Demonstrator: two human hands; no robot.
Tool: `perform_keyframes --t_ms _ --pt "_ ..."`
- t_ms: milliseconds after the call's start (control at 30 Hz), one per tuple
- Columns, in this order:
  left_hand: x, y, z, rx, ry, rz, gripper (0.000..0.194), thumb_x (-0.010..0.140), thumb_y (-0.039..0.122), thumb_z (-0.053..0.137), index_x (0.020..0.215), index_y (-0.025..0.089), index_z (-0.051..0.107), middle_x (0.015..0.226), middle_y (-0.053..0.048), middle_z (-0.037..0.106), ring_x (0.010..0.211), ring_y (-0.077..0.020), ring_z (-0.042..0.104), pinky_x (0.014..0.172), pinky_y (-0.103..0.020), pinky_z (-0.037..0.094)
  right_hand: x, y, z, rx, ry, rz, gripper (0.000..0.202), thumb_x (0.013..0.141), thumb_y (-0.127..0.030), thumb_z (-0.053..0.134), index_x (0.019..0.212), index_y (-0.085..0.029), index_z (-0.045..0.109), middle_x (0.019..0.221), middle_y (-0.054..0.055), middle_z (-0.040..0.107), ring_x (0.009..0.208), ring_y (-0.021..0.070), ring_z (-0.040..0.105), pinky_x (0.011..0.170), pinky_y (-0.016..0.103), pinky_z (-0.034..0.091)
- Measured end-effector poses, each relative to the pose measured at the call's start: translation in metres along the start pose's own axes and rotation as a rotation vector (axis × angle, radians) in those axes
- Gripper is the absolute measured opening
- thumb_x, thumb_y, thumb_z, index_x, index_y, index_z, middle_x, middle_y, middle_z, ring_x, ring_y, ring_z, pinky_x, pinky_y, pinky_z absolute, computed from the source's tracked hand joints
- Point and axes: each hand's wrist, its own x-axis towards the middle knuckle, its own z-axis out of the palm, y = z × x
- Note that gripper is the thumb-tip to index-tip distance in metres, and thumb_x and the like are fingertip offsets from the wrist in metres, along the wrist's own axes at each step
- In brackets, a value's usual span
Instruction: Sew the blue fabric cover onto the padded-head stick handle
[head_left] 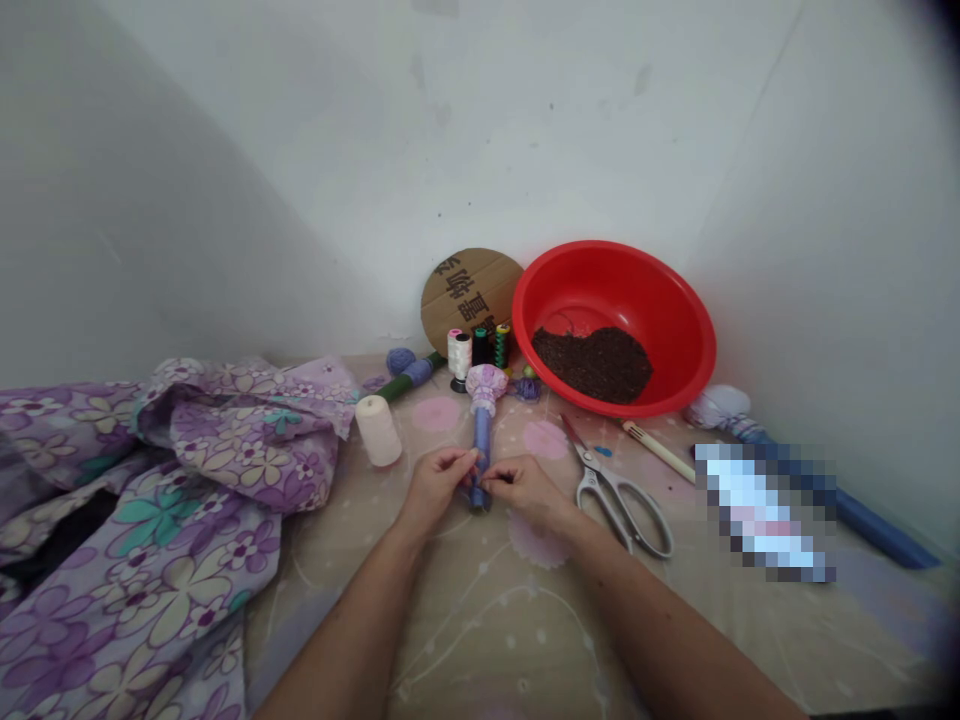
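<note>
A stick wrapped in blue lies on the table in front of me, with a round head of purple floral cloth gathered and tied at its far end. My left hand is closed in a pinch against the left side of the stick, close to its near end. From the right, my right hand pinches with thumb and forefinger beside the same spot. Whatever sits between the fingertips is too small to make out; it may be thread. To the right of my right hand lie grey-handled scissors, blades pointing away.
Purple floral fabric is heaped at left beside a white thread cone. Behind stand several thread spools, a cardboard disc and a red basin with dark grains. At right are a pale stick and another blue-wrapped stick.
</note>
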Motion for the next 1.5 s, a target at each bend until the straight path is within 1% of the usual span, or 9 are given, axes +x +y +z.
perform_keyframes --t_ms 267,500,667,867,1067,1367,1500 --pt "-0.0003 0.003 0.0019 0.005 0.027 -0.025 0.028 0.066 0.036 0.056 0.054 0.012 0.058 0.046 0.002 0.048 0.044 -0.007 0.042 0.046 -0.019 0.033 -0.0006 -0.0034 0.0024 -0.043 0.075 -0.028 0.017 0.067 -0.017 0.047 0.066 -0.014 0.064 0.058 0.0 0.059 0.054 0.0094 0.05 0.052 0.017 0.037" --pt "0.0016 0.0017 0.0013 0.012 0.043 -0.047 0.028 0.066 0.038 0.056 0.056 0.012 0.058 0.046 0.003 0.049 0.044 -0.0073 0.042 0.045 -0.019 0.033 -0.0007 -0.0011 0.0053 -0.049 0.102 -0.031 0.017 0.067 -0.017 0.047 0.066 -0.015 0.063 0.06 0.0 0.059 0.057 0.0101 0.051 0.054 0.018 0.039" --pt "0.0017 0.0008 0.0001 0.058 0.047 -0.011 0.03 0.067 0.039 0.053 0.054 0.013 0.058 0.046 0.002 0.051 0.045 -0.008 0.043 0.047 -0.02 0.034 -0.0009 -0.0059 0.0051 0.0 0.128 -0.003 0.016 0.065 -0.017 0.048 0.065 -0.014 0.064 0.06 0.0 0.061 0.056 0.0106 0.052 0.054 0.019 0.04" --pt "-0.0001 0.0053 0.0003 0.122 0.064 -0.022 0.033 0.067 0.042 0.052 0.051 0.013 0.055 0.045 0.002 0.048 0.044 -0.0077 0.041 0.045 -0.019 0.032 -0.0016 -0.0094 0.0054 0.015 0.108 0.019 0.017 0.065 -0.018 0.048 0.065 -0.015 0.064 0.061 0.001 0.062 0.056 0.0111 0.053 0.054 0.019 0.04" --pt "0.0005 0.0051 0.0005 0.122 0.056 0.026 0.034 0.067 0.043 0.052 0.05 0.013 0.055 0.047 0.002 0.049 0.046 -0.0084 0.042 0.048 -0.02 0.033 -0.0014 -0.0072 0.0065 0.029 0.074 0.024 0.017 0.067 -0.02 0.049 0.068 -0.014 0.065 0.063 0.002 0.062 0.058 0.0116 0.053 0.055 0.02 0.041" --pt "0.0 0.005 0.0 0.115 0.054 0.001 0.034 0.067 0.042 0.052 0.05 0.013 0.055 0.047 0.002 0.047 0.046 -0.0077 0.04 0.046 -0.019 0.031 -0.0002 -0.0026 0.0077 -0.006 0.063 0.025 0.017 0.068 -0.02 0.049 0.067 -0.014 0.065 0.061 0.001 0.061 0.056 0.0106 0.052 0.054 0.019 0.04" --pt "-0.0002 0.0054 0.0002 0.119 0.063 -0.033 0.035 0.066 0.043 0.052 0.049 0.013 0.054 0.044 0.003 0.046 0.042 -0.0066 0.037 0.043 -0.019 0.028 -0.0006 -0.0031 0.0069 -0.013 0.09 0.024 0.017 0.067 -0.019 0.048 0.066 -0.014 0.064 0.06 0.0 0.06 0.055 0.0103 0.051 0.053 0.019 0.039"
